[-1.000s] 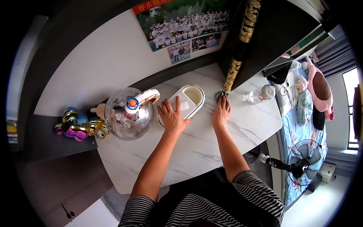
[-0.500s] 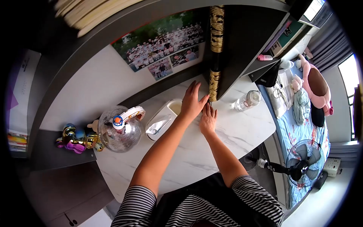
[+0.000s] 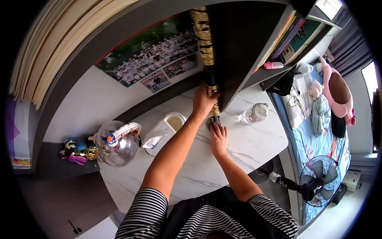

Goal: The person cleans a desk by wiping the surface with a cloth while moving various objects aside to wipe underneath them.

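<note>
A long black-and-gold ornamental sword (image 3: 203, 38) stands upright against the dark shelf side at the back of the marble-patterned desk (image 3: 187, 171). My left hand (image 3: 203, 102) is closed around its lower part, just below a gold band. My right hand (image 3: 218, 139) lies low on the desk by the sword's bottom end. Beneath its fingertips shows a small dark grey bunched cloth (image 3: 214, 120), partly covered by the fingers. Left of my hands is a white tissue box (image 3: 156, 139) with a tissue sticking out. A clear glass jar (image 3: 254, 114) stands to the right.
A clear round globe (image 3: 117, 147) with a white handle and a shiny colourful figurine (image 3: 77, 151) stand at the left. A group photo (image 3: 155, 51) hangs on the back wall. Books (image 3: 282, 38) fill a shelf above right. Beyond are a bed (image 3: 302, 139) and a black fan (image 3: 318, 181).
My left hand has closed around the sword's lower part. The grey cloth now shows by my right fingertips at its bottom end. The view has shifted, bringing more books into sight.
</note>
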`<state>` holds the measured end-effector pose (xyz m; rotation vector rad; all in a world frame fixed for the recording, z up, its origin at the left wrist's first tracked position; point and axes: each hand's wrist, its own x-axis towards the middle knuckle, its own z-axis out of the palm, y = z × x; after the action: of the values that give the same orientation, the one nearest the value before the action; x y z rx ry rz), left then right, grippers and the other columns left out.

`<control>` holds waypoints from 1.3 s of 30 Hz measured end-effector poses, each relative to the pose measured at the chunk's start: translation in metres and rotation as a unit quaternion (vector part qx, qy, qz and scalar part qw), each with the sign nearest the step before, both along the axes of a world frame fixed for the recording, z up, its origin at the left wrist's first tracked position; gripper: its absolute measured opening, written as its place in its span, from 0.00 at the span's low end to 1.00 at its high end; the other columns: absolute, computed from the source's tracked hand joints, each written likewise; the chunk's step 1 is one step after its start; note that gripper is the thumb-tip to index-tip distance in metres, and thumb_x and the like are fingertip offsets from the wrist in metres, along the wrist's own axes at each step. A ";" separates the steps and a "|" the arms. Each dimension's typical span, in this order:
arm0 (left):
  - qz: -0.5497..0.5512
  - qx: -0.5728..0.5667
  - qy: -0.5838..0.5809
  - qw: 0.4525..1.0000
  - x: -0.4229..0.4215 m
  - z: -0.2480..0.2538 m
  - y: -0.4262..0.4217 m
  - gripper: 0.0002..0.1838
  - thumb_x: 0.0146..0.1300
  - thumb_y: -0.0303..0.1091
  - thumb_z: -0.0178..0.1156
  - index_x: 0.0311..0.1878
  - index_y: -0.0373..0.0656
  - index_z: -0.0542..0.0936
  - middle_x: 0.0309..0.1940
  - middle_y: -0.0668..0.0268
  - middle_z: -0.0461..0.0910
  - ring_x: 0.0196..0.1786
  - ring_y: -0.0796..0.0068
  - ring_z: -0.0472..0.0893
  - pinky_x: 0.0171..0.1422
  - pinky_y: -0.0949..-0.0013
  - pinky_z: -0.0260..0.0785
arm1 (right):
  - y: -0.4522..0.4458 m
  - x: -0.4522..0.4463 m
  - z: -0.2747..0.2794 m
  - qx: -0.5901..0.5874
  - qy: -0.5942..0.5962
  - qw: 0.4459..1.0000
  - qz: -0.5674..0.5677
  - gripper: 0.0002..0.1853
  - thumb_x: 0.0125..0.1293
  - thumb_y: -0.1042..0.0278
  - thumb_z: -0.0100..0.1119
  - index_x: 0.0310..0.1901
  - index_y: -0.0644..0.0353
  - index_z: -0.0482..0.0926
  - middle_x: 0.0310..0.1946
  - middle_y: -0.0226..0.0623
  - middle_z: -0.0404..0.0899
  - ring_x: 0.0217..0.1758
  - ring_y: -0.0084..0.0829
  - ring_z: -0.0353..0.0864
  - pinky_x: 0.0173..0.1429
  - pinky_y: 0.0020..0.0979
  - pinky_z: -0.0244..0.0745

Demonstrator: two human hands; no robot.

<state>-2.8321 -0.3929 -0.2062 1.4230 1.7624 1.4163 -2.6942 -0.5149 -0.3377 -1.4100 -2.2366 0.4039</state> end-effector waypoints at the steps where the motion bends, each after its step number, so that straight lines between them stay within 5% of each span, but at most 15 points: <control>1: 0.000 -0.013 0.001 1.000 -0.003 0.002 -0.004 0.25 0.49 0.32 0.75 0.48 0.37 0.74 0.35 0.54 0.84 0.39 0.55 0.85 0.41 0.60 0.75 | 0.000 -0.002 -0.002 -0.002 0.001 1.000 -0.006 0.28 0.56 0.81 0.51 0.61 0.61 0.73 0.68 0.38 0.65 0.73 0.39 0.60 0.78 0.50 0.49; 6: 0.010 -0.015 0.005 1.000 -0.022 0.003 -0.017 0.21 0.52 0.26 0.73 0.47 0.35 0.74 0.35 0.57 0.84 0.37 0.63 0.84 0.43 0.63 0.75 | 0.007 -0.019 0.004 -0.004 -0.078 0.997 -0.027 0.30 0.62 0.75 0.48 0.68 0.65 0.65 0.72 0.42 0.60 0.75 0.41 0.57 0.80 0.48 0.44; 19: 0.038 -0.074 0.076 0.994 -0.057 0.027 -0.036 0.26 0.49 0.29 0.75 0.51 0.38 0.75 0.38 0.56 0.84 0.40 0.60 0.85 0.46 0.62 0.75 | 0.086 -0.086 -0.015 -0.031 -0.194 0.978 -0.069 0.33 0.65 0.65 0.45 0.71 0.69 0.60 0.73 0.55 0.56 0.77 0.52 0.52 0.77 0.54 0.45; 21: 0.027 -0.047 0.098 0.994 -0.064 0.029 -0.039 0.23 0.50 0.34 0.75 0.44 0.39 0.74 0.35 0.53 0.84 0.40 0.46 0.83 0.40 0.54 0.74 | 0.105 -0.095 -0.020 -0.038 -0.182 0.981 -0.046 0.34 0.65 0.64 0.46 0.72 0.66 0.58 0.73 0.54 0.56 0.77 0.53 0.51 0.77 0.55 0.45; 23: 0.028 -0.066 0.104 0.992 -0.068 0.030 -0.039 0.23 0.49 0.33 0.75 0.45 0.40 0.74 0.36 0.52 0.84 0.41 0.46 0.84 0.41 0.53 0.75 | 0.116 -0.106 -0.024 -0.009 -0.181 0.982 -0.051 0.34 0.66 0.64 0.45 0.73 0.65 0.57 0.73 0.52 0.56 0.76 0.53 0.52 0.77 0.55 0.46; 25: 0.025 -0.064 0.103 0.992 -0.069 0.033 -0.040 0.25 0.49 0.29 0.75 0.50 0.38 0.75 0.37 0.57 0.84 0.40 0.61 0.85 0.44 0.62 0.76 | 0.127 -0.115 -0.026 0.019 -0.182 0.982 -0.057 0.34 0.66 0.64 0.45 0.74 0.63 0.55 0.74 0.51 0.56 0.76 0.53 0.53 0.77 0.54 0.47; 33: 0.034 -0.079 0.097 0.992 -0.070 0.033 -0.038 0.24 0.49 0.29 0.75 0.48 0.39 0.75 0.36 0.59 0.84 0.39 0.65 0.85 0.45 0.64 0.75 | 0.156 -0.122 -0.034 -0.078 -0.080 0.994 -0.010 0.34 0.65 0.66 0.49 0.73 0.62 0.58 0.72 0.51 0.58 0.73 0.49 0.58 0.76 0.51 0.49; 36: 0.023 -0.066 0.092 0.993 -0.069 0.031 -0.036 0.24 0.48 0.28 0.75 0.49 0.39 0.76 0.36 0.60 0.84 0.39 0.66 0.84 0.45 0.64 0.75 | 0.105 -0.096 -0.038 0.041 -0.069 0.995 -0.057 0.34 0.62 0.67 0.50 0.72 0.63 0.61 0.71 0.53 0.60 0.73 0.50 0.58 0.77 0.51 0.49; 39: 0.005 -0.046 0.083 0.995 -0.072 0.026 -0.034 0.25 0.48 0.28 0.75 0.50 0.38 0.76 0.36 0.60 0.84 0.38 0.67 0.84 0.45 0.65 0.76 | 0.044 -0.060 -0.019 0.009 -0.084 0.989 -0.118 0.32 0.59 0.71 0.50 0.68 0.70 0.65 0.69 0.56 0.62 0.73 0.54 0.58 0.78 0.50 0.45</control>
<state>-2.9037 -0.4266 -0.1803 1.5217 1.9132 1.2351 -2.7544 -0.4708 -0.3570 -1.7314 -2.1601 0.1913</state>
